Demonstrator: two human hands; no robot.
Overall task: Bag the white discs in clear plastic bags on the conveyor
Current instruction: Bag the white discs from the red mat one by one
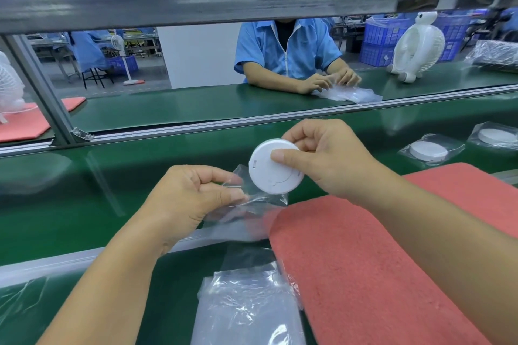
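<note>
Head view, two hands, right hand (322, 157) pinching one white disc (276, 166), left hand (190, 199) pinching one clear bag (252, 199), two bagged discs (429, 151).

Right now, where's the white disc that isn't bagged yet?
In the head view, the white disc is centre frame, pinched by the right hand above the conveyor, beside the clear bag the left hand holds.

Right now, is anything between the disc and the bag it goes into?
Nothing visible. The right hand holds the disc right at the bag, which the left hand pinches.
</note>
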